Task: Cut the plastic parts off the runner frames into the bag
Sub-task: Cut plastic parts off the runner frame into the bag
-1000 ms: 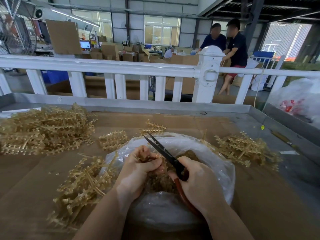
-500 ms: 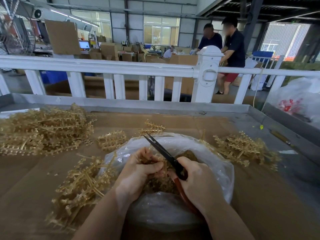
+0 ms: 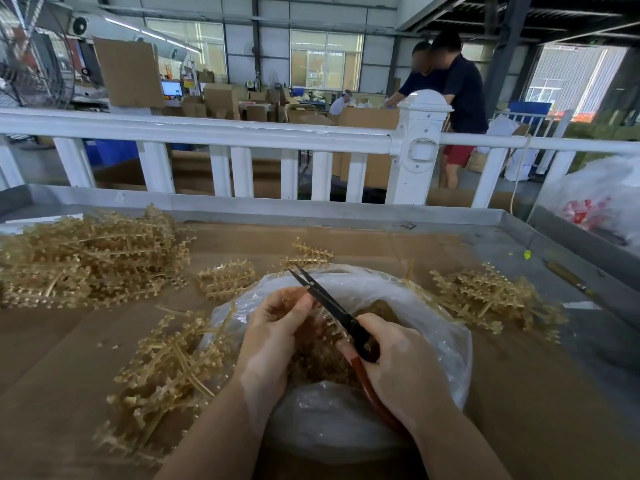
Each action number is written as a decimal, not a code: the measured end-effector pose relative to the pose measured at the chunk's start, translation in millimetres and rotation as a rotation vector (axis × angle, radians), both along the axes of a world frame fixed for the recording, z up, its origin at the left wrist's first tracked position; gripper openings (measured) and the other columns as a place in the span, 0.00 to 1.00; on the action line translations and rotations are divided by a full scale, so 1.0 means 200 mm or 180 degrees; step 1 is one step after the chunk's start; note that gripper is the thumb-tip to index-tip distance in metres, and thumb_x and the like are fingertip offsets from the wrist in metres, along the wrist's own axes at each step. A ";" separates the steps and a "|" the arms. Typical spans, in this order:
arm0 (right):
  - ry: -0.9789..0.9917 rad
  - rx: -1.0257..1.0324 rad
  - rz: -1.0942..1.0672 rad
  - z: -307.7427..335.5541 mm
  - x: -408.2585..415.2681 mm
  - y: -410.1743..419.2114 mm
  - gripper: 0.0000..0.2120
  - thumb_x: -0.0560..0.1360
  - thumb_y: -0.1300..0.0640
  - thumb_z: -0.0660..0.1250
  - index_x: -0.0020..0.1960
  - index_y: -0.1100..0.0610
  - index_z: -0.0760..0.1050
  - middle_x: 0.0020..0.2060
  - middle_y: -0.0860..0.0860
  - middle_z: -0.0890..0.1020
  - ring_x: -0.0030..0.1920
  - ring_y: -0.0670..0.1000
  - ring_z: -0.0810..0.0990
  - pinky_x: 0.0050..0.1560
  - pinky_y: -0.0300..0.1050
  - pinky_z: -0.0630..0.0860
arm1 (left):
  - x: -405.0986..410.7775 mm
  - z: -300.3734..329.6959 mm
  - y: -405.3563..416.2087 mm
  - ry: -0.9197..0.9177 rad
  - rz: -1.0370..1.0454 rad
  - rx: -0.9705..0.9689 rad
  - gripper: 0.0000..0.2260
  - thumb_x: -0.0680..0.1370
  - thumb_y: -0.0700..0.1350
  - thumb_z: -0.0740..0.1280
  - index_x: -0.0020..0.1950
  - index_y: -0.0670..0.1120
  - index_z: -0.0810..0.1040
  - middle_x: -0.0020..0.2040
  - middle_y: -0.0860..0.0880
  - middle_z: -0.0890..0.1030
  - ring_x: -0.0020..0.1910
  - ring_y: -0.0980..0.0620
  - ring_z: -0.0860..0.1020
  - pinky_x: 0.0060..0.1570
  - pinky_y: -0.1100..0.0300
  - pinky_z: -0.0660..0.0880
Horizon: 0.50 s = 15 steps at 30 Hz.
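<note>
At lower centre of the frame, the left hand (image 3: 273, 344) pinches a translucent amber runner frame (image 3: 294, 297) over the clear plastic bag (image 3: 440, 327) on the desk (image 3: 519, 410). The right hand (image 3: 405, 372) grips red-handled scissors (image 3: 332, 308), blades slightly apart.

cardboard-lined table (image 3: 398, 244) carries runner frames (image 3: 90, 258) in heaps; an open plastic bag (image 3: 446, 327).

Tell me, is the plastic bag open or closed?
Open: the plastic bag has its mouth spread wide, with cut parts visible inside.
</note>
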State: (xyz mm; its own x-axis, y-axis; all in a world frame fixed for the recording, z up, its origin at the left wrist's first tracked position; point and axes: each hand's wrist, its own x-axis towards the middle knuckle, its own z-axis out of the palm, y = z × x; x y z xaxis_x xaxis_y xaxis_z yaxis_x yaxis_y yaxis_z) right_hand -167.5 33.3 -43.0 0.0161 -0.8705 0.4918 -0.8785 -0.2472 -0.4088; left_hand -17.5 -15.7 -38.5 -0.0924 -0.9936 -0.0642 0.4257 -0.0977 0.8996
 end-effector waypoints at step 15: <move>-0.0051 0.0210 0.0076 0.01 0.00 0.00 0.06 0.75 0.52 0.66 0.52 0.48 0.78 0.41 0.42 0.81 0.43 0.42 0.77 0.48 0.35 0.72 | 0.00 0.02 0.00 -0.0016 -0.0302 -0.0164 0.15 0.77 0.34 0.64 0.29 0.44 0.75 0.28 0.45 0.70 0.30 0.49 0.68 0.37 0.57 0.68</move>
